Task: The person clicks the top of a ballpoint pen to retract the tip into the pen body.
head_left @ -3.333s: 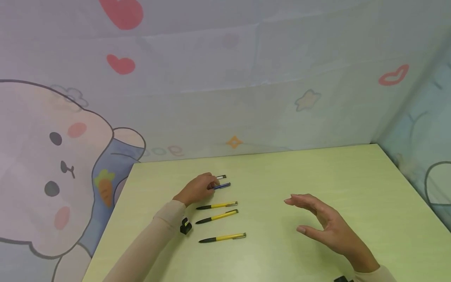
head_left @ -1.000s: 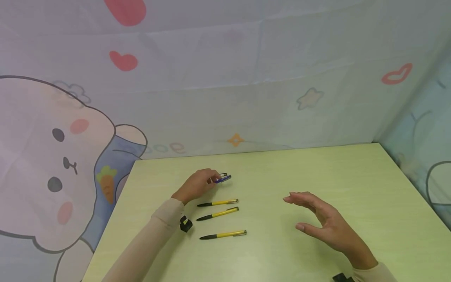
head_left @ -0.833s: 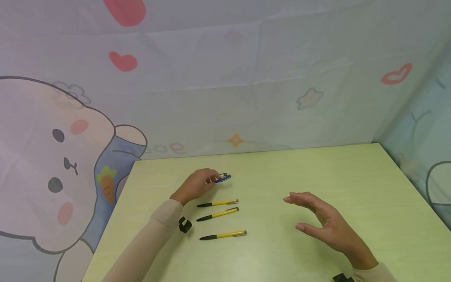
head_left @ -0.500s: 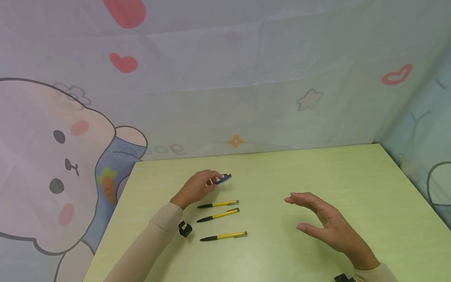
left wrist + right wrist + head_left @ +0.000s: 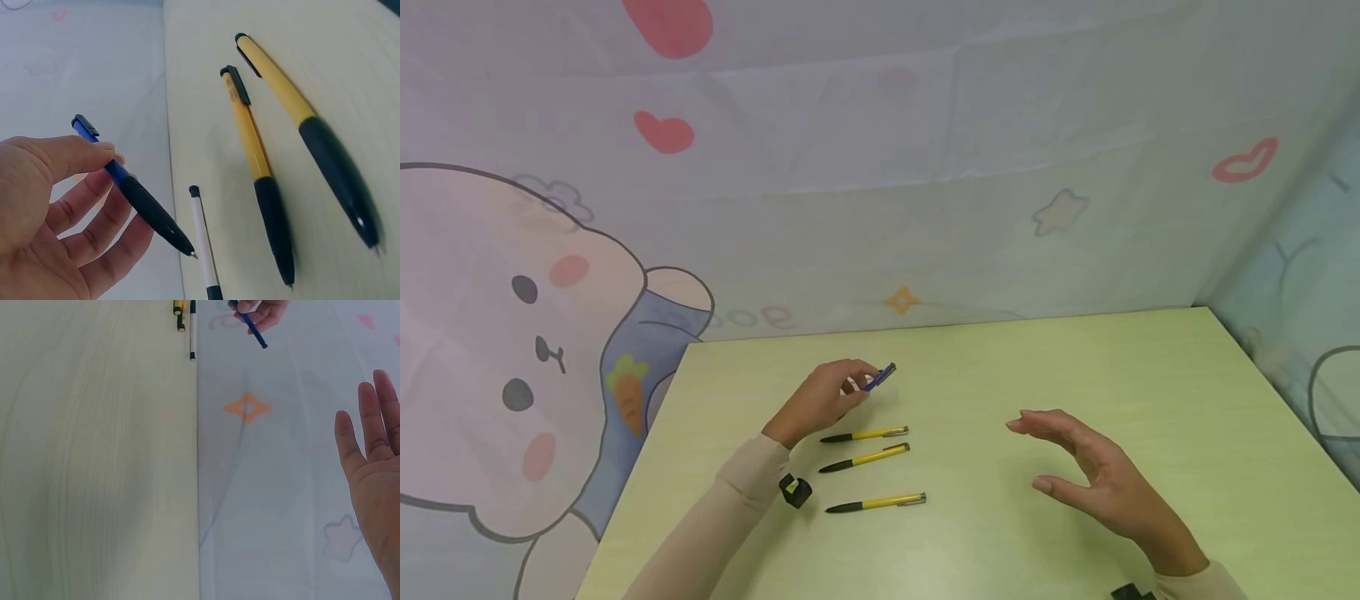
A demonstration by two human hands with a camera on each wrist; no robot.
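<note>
Between the left hand's [image 5: 822, 400] thumb and fingers, raised off the tabletop [image 5: 1000, 367], is the pinched blue pen [image 5: 139, 190]: blue barrel, dark clip, ribbed black grip, metal point slanting down. It tilts more steeply than in the earlier head views, where it lay flatter. Near that hand lie a white pen [image 5: 203, 240] and three yellow pens [image 5: 865, 459], these unmoved. Well apart, the right hand [image 5: 1108, 492] stays wide, thumb away from fingers.

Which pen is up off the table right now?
The blue pen, pinched in the left hand; the white pen and three yellow pens all lie on the table.
</note>
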